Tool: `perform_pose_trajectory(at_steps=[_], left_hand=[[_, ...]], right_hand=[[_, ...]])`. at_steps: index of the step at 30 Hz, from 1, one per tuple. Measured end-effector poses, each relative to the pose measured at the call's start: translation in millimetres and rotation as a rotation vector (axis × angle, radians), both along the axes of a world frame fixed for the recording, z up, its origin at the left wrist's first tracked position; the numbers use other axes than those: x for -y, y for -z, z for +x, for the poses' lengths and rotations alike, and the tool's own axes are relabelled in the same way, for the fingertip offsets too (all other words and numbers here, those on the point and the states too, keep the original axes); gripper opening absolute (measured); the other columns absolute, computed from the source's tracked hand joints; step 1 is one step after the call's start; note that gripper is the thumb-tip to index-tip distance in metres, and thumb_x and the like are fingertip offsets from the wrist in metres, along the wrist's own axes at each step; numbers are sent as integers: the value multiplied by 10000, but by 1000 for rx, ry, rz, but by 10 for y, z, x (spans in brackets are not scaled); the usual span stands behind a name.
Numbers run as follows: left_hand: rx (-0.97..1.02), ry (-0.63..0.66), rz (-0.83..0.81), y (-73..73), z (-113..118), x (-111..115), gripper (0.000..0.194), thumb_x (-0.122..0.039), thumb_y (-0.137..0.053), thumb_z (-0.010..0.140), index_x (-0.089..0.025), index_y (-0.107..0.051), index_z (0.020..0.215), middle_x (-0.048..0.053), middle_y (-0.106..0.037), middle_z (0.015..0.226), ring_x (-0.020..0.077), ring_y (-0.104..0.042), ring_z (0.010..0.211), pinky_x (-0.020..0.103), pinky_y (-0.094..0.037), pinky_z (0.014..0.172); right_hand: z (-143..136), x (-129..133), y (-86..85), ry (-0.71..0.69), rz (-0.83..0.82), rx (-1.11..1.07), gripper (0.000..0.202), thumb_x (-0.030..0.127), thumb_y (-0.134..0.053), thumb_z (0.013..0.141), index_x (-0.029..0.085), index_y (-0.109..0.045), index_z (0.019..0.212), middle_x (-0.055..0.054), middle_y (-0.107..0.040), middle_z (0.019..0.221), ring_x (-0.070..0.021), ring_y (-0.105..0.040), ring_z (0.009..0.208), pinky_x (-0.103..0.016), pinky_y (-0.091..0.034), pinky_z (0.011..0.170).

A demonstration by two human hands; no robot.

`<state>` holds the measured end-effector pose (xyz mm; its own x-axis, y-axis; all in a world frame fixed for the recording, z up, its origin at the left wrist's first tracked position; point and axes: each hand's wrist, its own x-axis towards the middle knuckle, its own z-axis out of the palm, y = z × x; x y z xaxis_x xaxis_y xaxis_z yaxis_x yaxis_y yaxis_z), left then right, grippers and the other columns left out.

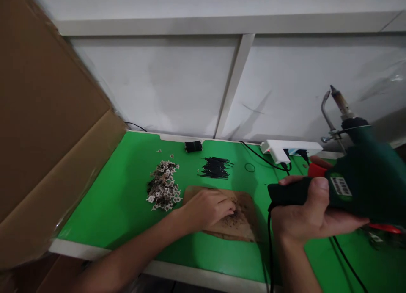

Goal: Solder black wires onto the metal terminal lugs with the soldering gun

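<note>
My right hand [304, 221] is wrapped round the handle of a dark green soldering gun [358, 157] with a red trigger. Its metal tip and a thin curved feed tube point up, away from the table. My left hand [209, 208] rests over a brown, scorched board [249, 200], fingertips pinched together near its dark-stained middle. Whatever lies between those fingertips is too small and hidden to name. Left of the board is a heap of small metal parts [163, 185]. Behind it lies a loose bunch of short black wires [216, 167].
A tied black bundle [193, 146] lies near the back edge of the green table [104, 191]. A white power strip [292, 148] with plugged-in cords stands at back right, near a thin dark ring [250, 167]. A large cardboard box [53, 106] rises on the left.
</note>
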<state>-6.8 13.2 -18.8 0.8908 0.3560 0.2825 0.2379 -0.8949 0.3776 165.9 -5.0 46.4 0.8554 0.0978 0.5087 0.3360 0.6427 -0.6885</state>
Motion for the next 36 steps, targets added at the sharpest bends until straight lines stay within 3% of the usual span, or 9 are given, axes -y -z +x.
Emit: perform_pose_trajectory(at_steps=[12, 18, 21, 23, 26, 29, 32, 36], left_hand=[[-114, 6, 111, -32, -41, 36, 117, -228, -538, 1027, -185, -645, 1051, 40, -667, 1022, 192, -640, 941, 285, -489, 695], [-64, -16, 135, 38, 8, 58, 143, -240, -514, 1041, -185, -646, 1040, 36, -666, 1014, 186, -638, 963, 298, -510, 789], [-55, -43, 124, -9, 33, 58, 139, -251, -532, 1036, -190, -657, 1044, 36, -684, 1024, 178, -658, 963, 286, -518, 793], [-53, -93, 93, -83, 8, 5, 166, -295, -556, 1031, -207, -645, 1140, 27, -700, 1027, 170, -671, 938, 275, -523, 771], [-30, -272, 57, -207, -110, -176, 271, -290, -564, 1026, -218, -588, 1285, 33, -710, 1081, 172, -678, 973, 274, -526, 786], [-118, -453, 114, -264, -245, -378, 172, -233, -586, 1003, -203, -661, 1155, 60, -702, 1124, 211, -665, 1034, 318, -506, 824], [-252, -466, 167, -237, -289, -472, 106, -242, -617, 982, -199, -711, 1005, 63, -708, 1071, 231, -662, 991, 341, -462, 784], [-327, -466, 203, -204, -227, -458, 166, -202, -558, 1003, -195, -714, 945, 54, -715, 1056, 225, -653, 971, 351, -417, 769]], right_hand=[[-17, -28, -31, -23, 13, 74, 414, 182, -734, 711, 244, -471, 1026, 24, -651, 865, -165, -650, 685, -248, -463, 380], [-13, -38, -3, -31, 35, 34, 387, 173, -772, 709, 258, -538, 1005, 33, -688, 920, -160, -660, 686, -254, -469, 387], [-27, -26, -18, -47, 50, 31, 379, 170, -793, 717, 258, -562, 1004, 23, -682, 923, -174, -669, 717, -262, -473, 383], [-34, -18, -33, -63, 28, 25, 343, 179, -796, 733, 260, -593, 996, 24, -672, 915, -182, -680, 746, -264, -480, 384], [-43, -9, -50, -67, -3, 15, 307, 196, -795, 746, 267, -645, 1005, 37, -661, 902, -152, -654, 683, -273, -485, 376], [-52, 0, -58, -78, -5, 17, 343, 211, -791, 741, 260, -646, 1048, 21, -687, 929, -174, -671, 746, -281, -485, 380], [-59, 19, -63, -101, -61, -1, 368, 230, -763, 764, 264, -603, 1094, 7, -701, 970, -214, -690, 904, -272, -482, 406], [-50, 33, -55, -114, -94, -22, 360, 224, -747, 784, 249, -573, 1098, 21, -682, 939, -164, -654, 795, -262, -493, 433]])
